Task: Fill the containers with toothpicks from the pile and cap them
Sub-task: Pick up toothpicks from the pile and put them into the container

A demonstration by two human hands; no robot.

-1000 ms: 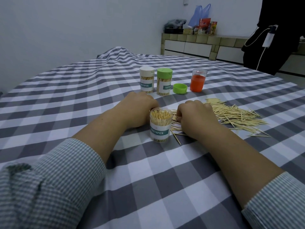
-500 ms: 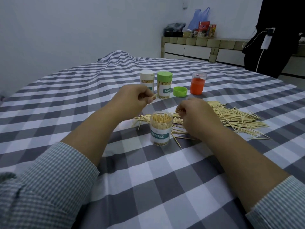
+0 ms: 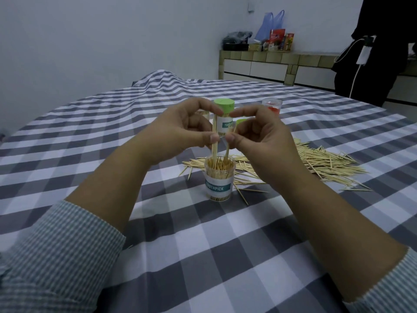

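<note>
The left hand [image 3: 180, 129] pinches a few toothpicks [image 3: 214, 143] between thumb and forefinger, held upright with their lower ends dipping into the open jar [image 3: 219, 178]; the right hand [image 3: 259, 134] pinches another small bunch [image 3: 227, 152] the same way, tilted slightly, its tips also at the jar's mouth. Both grips are clamped on the sticks, the other fingers curled loosely, and the two hands sit close together just above the jar. The jar stands upright on the checked tabletop [image 3: 225, 256], clear-walled with a white and teal label, and packed nearly full of upright toothpicks. Just behind and to the right of it lies the pile [image 3: 316, 161], spread flat across the cloth, with a few strays scattered beside the jar's base. Farther back, partly hidden by the hands, stands a capped jar with a green lid [image 3: 223, 106]; a loose green cap [image 3: 241, 121] peeps out beside it, and a clear jar with an orange lower part [image 3: 272, 106] stands to the right. A striped sleeve [image 3: 56, 256] covers each forearm near the bottom edge
</note>
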